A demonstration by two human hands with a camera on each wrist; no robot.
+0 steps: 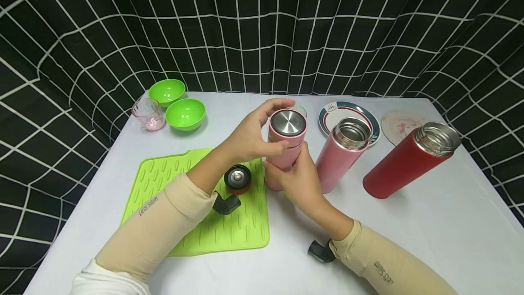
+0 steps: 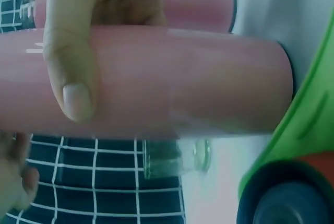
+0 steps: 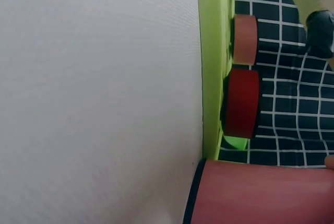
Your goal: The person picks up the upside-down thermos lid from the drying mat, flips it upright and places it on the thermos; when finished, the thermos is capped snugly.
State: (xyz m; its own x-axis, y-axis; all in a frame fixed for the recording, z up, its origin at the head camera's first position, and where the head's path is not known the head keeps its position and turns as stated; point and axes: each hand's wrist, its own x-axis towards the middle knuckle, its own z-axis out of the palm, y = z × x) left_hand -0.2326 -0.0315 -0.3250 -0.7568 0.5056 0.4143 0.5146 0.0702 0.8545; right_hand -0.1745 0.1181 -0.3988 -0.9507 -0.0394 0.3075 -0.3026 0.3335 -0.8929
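A pink thermos (image 1: pixel 284 160) with a brushed-steel-topped lid (image 1: pixel 288 122) stands upright on the table, by the right edge of the green mat. My left hand (image 1: pixel 255 135) grips the lid, thumb across the front and fingers behind. Lower down, my right hand (image 1: pixel 300 179) holds the thermos body; its thumb (image 2: pixel 78 78) lies over the pink wall in the left wrist view. On the mat rests a red lid (image 1: pixel 238 179), black inner side up. Beside it, a pink lid (image 3: pixel 244 40) shows in the right wrist view, hidden by my left arm from the head.
An open pink thermos (image 1: pixel 337 160) and an open red thermos (image 1: pixel 403 167) stand to the right. Behind are a rimmed plate (image 1: pixel 327 119), a clear plate (image 1: pixel 395 126) and a glass (image 1: pixel 302 110). Two green bowls (image 1: pixel 186 115) and a pinkish glass (image 1: pixel 148 115) sit back left, beyond the mat (image 1: pixel 245 233).
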